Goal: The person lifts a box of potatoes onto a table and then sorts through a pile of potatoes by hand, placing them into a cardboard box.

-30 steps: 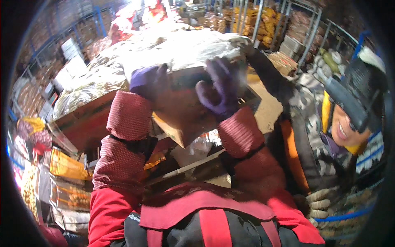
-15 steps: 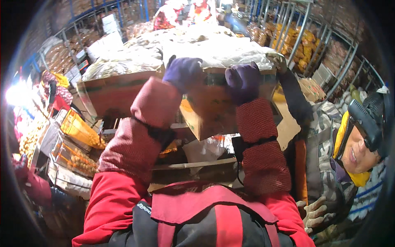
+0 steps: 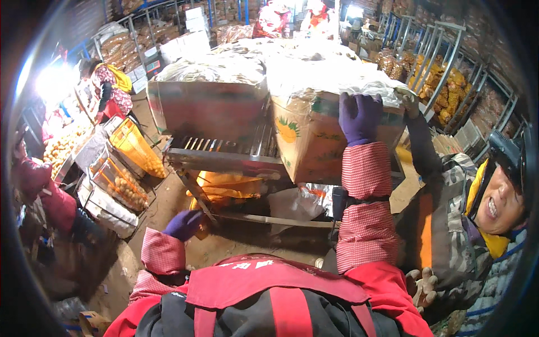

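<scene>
The person's right hand (image 3: 360,121), in a purple glove, touches the upper part of a tan carton (image 3: 311,146), its fingers pointing up toward the top edge; whether they grip that edge or only press against it cannot be told. The carton is in front of the person, slightly right of centre, at the near side of a metal roller table (image 3: 230,150), with 1 corner toward the person and a yellow fruit printed on its side. White plastic sheeting (image 3: 314,78) covers its top. The left hand (image 3: 184,226), also in a purple glove, is low and well apart from the carton, near the table's left leg; it is blurred and its fingertips are hard to see, so how far the fingers are curled cannot be told. Both forearms wear red-and-white checked sleeve covers. A 2nd carton (image 3: 208,109) with a reddish front stands on the table to the left, and a yellow sack (image 3: 222,186) lies beneath. On the right, a co-worker in a camouflage jacket (image 3: 449,208) has 1 gloved hand (image 3: 412,105) at the tan carton's far right upper edge and the other (image 3: 424,286) lower, beside the person's right sleeve. To the left stand a yellow bag (image 3: 136,149) and a mesh bag of round produce (image 3: 122,185).
</scene>
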A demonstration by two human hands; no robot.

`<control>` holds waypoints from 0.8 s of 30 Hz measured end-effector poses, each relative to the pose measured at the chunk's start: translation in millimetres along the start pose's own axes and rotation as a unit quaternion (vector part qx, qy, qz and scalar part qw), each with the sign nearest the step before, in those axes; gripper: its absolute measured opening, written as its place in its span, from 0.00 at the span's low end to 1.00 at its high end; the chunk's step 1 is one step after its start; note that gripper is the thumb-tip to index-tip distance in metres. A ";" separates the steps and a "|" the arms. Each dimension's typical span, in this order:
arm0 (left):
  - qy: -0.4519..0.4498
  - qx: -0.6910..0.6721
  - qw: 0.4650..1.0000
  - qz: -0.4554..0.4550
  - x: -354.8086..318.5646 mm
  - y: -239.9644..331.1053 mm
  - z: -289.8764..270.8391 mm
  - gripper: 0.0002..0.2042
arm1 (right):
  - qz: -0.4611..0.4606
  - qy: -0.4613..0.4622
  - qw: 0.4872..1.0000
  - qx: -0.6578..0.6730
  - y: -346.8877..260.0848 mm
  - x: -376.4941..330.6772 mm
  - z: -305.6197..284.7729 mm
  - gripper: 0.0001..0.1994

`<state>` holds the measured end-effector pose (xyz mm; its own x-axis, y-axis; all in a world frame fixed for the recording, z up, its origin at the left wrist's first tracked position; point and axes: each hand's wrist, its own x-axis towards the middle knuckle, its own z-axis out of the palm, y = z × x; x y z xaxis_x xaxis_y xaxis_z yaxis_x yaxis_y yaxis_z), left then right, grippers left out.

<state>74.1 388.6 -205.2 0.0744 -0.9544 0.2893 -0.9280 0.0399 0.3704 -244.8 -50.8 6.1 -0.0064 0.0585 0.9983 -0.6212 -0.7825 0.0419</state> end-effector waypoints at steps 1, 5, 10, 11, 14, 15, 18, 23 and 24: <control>-0.001 -0.001 1.000 -0.003 -9.0 9.1 1.6 0.16 | -0.004 -0.011 1.000 -0.021 -0.5 -0.8 -3.3 0.12; -0.066 -0.107 0.954 -0.272 -40.3 35.8 4.0 0.16 | -0.049 -0.003 0.996 -0.080 22.9 -14.3 6.3 0.13; -0.009 -0.141 0.951 -0.274 -73.2 20.4 -9.4 0.18 | 0.025 -0.115 0.991 -0.059 1.3 3.3 -13.6 0.15; 0.031 -0.085 0.984 -0.153 -97.7 -5.4 -2.6 0.19 | 0.023 -0.116 0.992 -0.049 4.7 -0.9 -10.3 0.15; -0.020 -0.168 0.946 -0.278 -109.0 4.7 -37.3 0.20 | -0.038 -0.087 0.982 -0.161 25.6 -9.1 -5.4 0.17; 0.003 -0.160 0.944 -0.290 -124.8 0.8 -43.4 0.19 | 0.003 -0.090 0.982 -0.168 8.2 -9.3 -5.4 0.17; 0.031 -0.156 0.941 -0.300 -177.2 -36.7 -49.5 0.19 | 0.044 -0.078 0.985 -0.150 -23.2 -16.0 -11.1 0.21; 0.022 -0.194 0.944 -0.266 -207.7 -91.7 -45.7 0.17 | 0.137 -0.054 0.981 -0.122 -42.2 -87.3 -44.2 0.35; 0.010 -0.132 0.951 -0.279 -239.8 -119.7 -38.0 0.14 | 0.203 -0.172 0.947 -0.181 -89.3 -84.9 -27.4 0.41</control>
<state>181.2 623.9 -285.3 0.5383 -0.8428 -0.0007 -0.6186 -0.3957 0.6788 -210.2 31.1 -83.5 -0.0848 -0.4564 0.8857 -0.8508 -0.4295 -0.3028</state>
